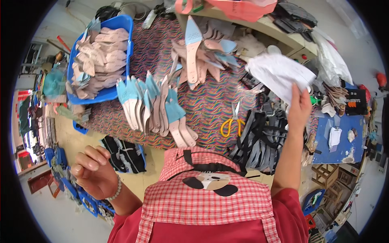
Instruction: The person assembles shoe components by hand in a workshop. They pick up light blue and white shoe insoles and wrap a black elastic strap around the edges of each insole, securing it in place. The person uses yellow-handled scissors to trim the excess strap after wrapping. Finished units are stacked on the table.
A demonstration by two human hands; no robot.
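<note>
White sheet (pixel 275 71): the person is holding it out over the right part of the patterned tabletop (pixel 210 105); its long axis is running slantwise, from far left to near right. Whether it is one layer or several, one cannot tell.
Right hand (pixel 299 105): it is gripping the sheet near its near right end, so most of the sheet is extending forward and leftward of the fingers.
Left hand (pixel 94 172): it is hovering off the table's near left side, fingers loosely curled, holding nothing visible.
Nearer hand: the right; from the left, the sheet is lying well away, forward and rightward.
Between the hands, well apart: blue-tipped pieces (pixel 154 111) and yellow-handled scissors (pixel 235 117) are resting.
</note>
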